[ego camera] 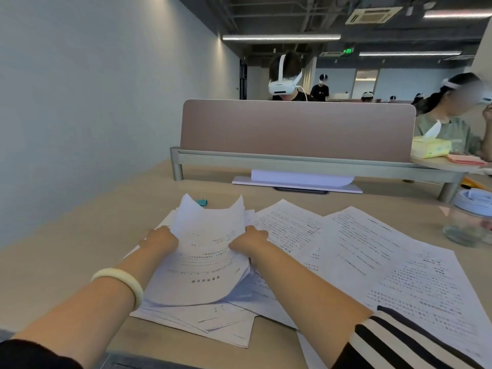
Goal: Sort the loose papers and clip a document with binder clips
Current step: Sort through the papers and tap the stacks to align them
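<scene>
A stack of printed papers (205, 251) is lifted and bowed upward over the wooden desk (66, 262). My left hand (159, 241) grips its left edge, and my right hand (249, 242) grips its right edge. More loose sheets (202, 320) lie under the stack near the desk's front. Other printed sheets (372, 251) are spread out to the right. A teal binder clip (202, 201) sits on the desk just behind the stack, apart from both hands.
A brown desk divider (295, 129) stands at the back, with a white device (298, 181) beneath it. A clear glass jar with a lid (471, 219) stands at the right edge. People sit beyond the divider and at the right.
</scene>
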